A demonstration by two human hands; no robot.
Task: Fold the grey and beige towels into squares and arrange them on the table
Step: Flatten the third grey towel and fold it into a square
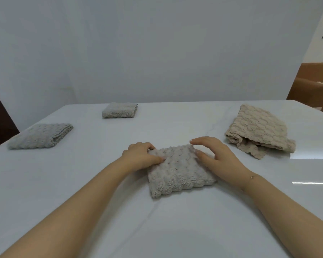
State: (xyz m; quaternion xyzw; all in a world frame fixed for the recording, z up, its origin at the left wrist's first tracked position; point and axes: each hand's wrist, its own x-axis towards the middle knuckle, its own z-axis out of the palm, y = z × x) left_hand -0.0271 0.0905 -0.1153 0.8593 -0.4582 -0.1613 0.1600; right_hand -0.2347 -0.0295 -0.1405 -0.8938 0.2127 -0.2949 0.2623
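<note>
On the table, both hands on a folded grey towel

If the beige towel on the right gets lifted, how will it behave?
The beige towel would probably flop and unfold: its lower layers already spill out loosely. It looks soft and light. On the glossy table it would likely slide easily.
</note>
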